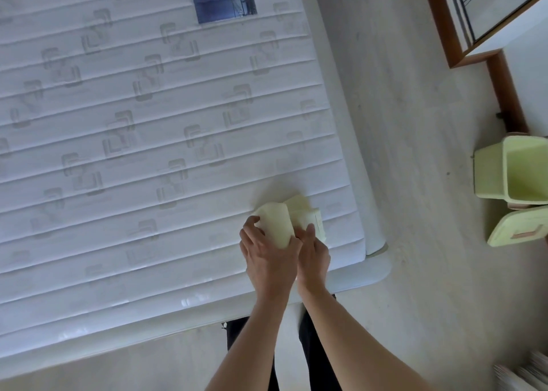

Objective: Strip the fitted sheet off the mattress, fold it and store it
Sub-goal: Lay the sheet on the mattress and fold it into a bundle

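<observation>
Room: bare quilted mattress (148, 124) on pale floor; open pale-green bin (516, 171) at 3 o'clock, its lid (516, 227) just beside.
Sheet: folded sheet (284, 221), small bundle near the mattress's 4 o'clock corner.
Left hand (267, 251): fingers curled round the bundle's left fold.
Right hand (314, 251): thumb pressing its middle, fingers hidden.
Next, likely: lift, carry toward 3 o'clock; floor between lies open.

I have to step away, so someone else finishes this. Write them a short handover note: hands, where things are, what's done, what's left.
Left hand and right hand both grip the folded sheet, a small pale yellow bundle lying near the corner of the bare mattress.
Done: sheet stripped and folded small.
Left: finish the fold if needed, then store it, likely in the open pale green bin on the floor to the right; its lid lies beside it.
</observation>
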